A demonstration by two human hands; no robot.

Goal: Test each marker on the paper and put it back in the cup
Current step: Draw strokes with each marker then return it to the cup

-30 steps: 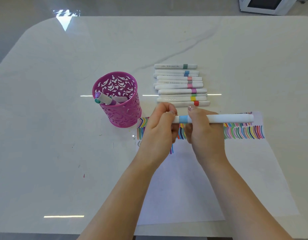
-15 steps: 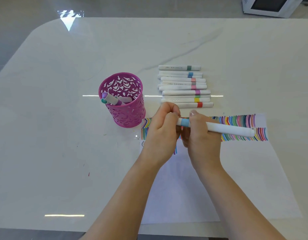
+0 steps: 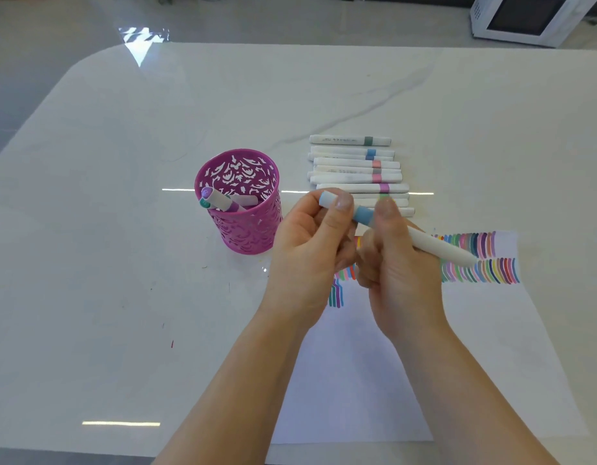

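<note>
Probably a home dining area. A glossy white marble-look table (image 3: 156, 162) with rounded corners spreads beneath the right hand (image 3: 398, 273). Polished grey floor (image 3: 38, 45) shows past the table's far edge, and a white microwave oven (image 3: 525, 18) sits far ahead, to the hand's right.
</note>
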